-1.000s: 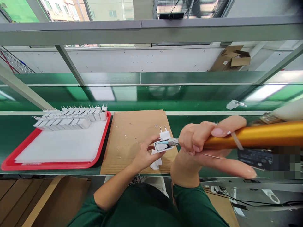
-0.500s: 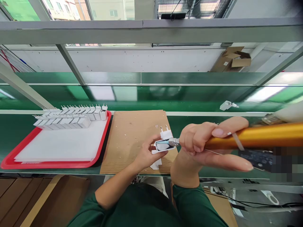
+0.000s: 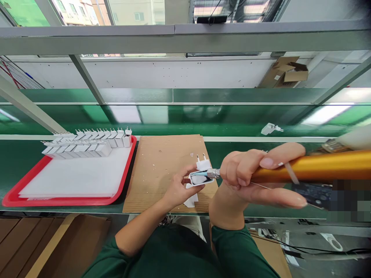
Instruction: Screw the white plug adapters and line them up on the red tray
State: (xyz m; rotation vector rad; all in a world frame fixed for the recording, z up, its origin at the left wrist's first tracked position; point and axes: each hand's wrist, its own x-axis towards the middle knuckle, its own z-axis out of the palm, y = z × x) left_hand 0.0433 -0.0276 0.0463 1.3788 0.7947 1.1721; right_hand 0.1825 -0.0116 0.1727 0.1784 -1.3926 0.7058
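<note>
My left hand (image 3: 177,188) pinches an open white charger shell (image 3: 197,179) over a brown cardboard mat (image 3: 162,166). My right hand (image 3: 246,173) is wrapped round a gold-bodied pen tool (image 3: 313,166), whose metal tip with a blue nozzle (image 3: 206,174) reaches into the shell. A white plug piece with two pins (image 3: 202,164) stands just behind the shell. A scrap of white paper (image 3: 191,200) lies under my left hand.
A red tray (image 3: 17,195) with a white liner holds several white chargers in rows at its far edge (image 3: 87,143). One loose charger (image 3: 269,128) lies on the green conveyor belt behind. A cardboard box (image 3: 285,71) sits far right. Cables hang below the bench edge.
The loose charger on the green belt has travelled leftward. My hands, the shell and the tool stay almost in place.
</note>
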